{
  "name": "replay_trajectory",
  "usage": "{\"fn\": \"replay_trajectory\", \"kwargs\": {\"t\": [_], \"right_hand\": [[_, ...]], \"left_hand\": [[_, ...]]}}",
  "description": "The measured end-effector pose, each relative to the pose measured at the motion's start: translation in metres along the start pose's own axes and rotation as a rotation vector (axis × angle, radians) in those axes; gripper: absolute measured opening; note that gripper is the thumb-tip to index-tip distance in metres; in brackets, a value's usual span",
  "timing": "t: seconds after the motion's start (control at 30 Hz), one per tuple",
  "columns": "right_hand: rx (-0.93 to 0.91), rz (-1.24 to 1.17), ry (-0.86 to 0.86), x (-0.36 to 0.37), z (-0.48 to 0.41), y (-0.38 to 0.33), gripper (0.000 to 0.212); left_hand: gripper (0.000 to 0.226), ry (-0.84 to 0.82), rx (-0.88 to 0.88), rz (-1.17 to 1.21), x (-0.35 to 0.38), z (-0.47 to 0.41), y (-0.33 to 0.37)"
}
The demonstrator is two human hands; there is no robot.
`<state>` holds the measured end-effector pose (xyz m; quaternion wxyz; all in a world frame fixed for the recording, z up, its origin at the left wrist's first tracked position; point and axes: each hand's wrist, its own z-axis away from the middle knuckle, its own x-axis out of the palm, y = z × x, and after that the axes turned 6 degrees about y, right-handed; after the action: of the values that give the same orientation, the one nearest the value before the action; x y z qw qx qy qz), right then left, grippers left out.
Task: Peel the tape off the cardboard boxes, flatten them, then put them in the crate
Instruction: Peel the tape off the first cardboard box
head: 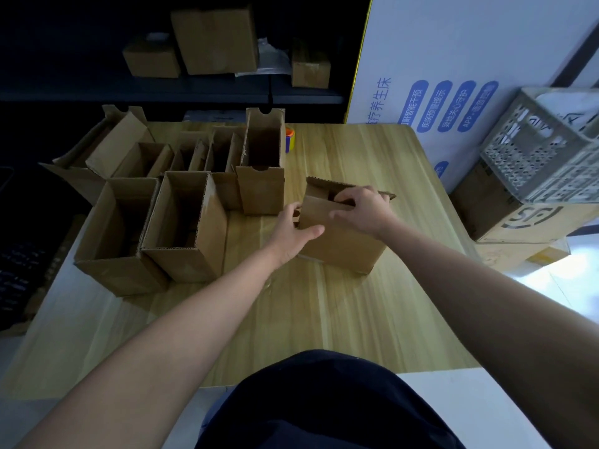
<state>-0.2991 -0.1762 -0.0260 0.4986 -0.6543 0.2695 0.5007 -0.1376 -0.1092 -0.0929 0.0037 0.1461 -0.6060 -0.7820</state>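
We hold cardboard box (340,247) w/ both: L hand (291,230) grips its side edge, R hand (361,210) hooks top flap; crate (544,147) well right of it.

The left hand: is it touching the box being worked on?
Touching. Head view: the left hand grips the box at its left edge, thumb across the front.

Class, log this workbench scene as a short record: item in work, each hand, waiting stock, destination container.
Item in work: small brown cardboard box, standing on the light wooden table
Left hand: grips the box's left side
Right hand: fingers curled over its top flap
Waiting stock: open-topped cardboard boxes grouped on the table's left
Destination: grey perforated plastic crate, off the table to the right
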Motion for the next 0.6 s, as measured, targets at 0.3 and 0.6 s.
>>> {"fn": "replay_trajectory", "kwargs": {"t": [0.3,0.6], "right_hand": [[0.193,-0.092,0.351,-0.002,-0.002,0.018,0.05],[0.492,-0.215,0.095,0.006,-0.01,0.031,0.097]], "left_hand": [[0.03,0.17,0.102,-0.166,0.012,-0.016,0.04],[0.04,0.224,-0.141,-0.201,0.021,-0.028,0.06]]}}
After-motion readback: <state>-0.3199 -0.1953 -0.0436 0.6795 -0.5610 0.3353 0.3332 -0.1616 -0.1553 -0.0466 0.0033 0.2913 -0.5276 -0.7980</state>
